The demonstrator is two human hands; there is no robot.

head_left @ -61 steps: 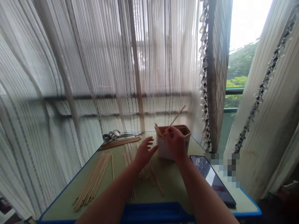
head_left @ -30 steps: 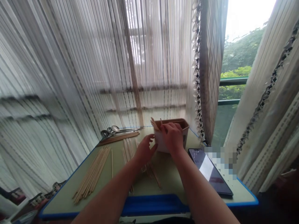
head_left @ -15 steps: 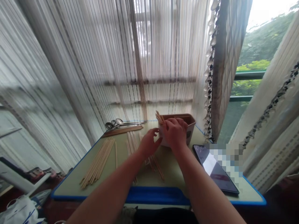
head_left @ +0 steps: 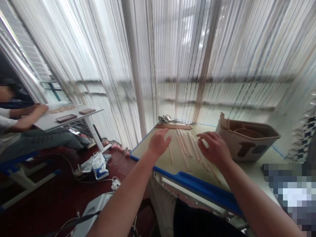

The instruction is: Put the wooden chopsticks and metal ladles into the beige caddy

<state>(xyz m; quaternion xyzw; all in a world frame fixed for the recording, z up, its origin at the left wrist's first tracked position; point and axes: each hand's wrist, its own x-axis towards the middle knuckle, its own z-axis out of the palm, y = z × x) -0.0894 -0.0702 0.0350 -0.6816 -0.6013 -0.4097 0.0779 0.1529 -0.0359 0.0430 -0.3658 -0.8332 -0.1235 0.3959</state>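
Note:
My left hand point(head_left: 159, 142) hovers open over the left side of the table, fingers apart, above the place where a pile of wooden chopsticks lay; the hand and forearm hide that pile. One single chopstick point(head_left: 171, 154) lies just right of it. My right hand point(head_left: 214, 148) is open and holds nothing, thumb apart from the fingers, at the right edge of the loose chopsticks point(head_left: 182, 144) in the middle. Beside it stands a divided utensil holder point(head_left: 237, 144) with a brown rim, and chopstick ends point(head_left: 222, 117) stick up in its left corner.
Slotted metal ladles point(head_left: 164, 119) and a row of darker chopsticks point(head_left: 175, 126) lie at the table's back left. A blurred-out phone point(head_left: 293, 194) is at right. To the left, a person's hand point(head_left: 41, 108) works at another table point(head_left: 50, 123); bags point(head_left: 95, 166) lie on the floor.
The view has swung left. My right hand has come out of the holder, leaving the chopstick there, and moved left of it. My left hand has moved from the holder to the left pile.

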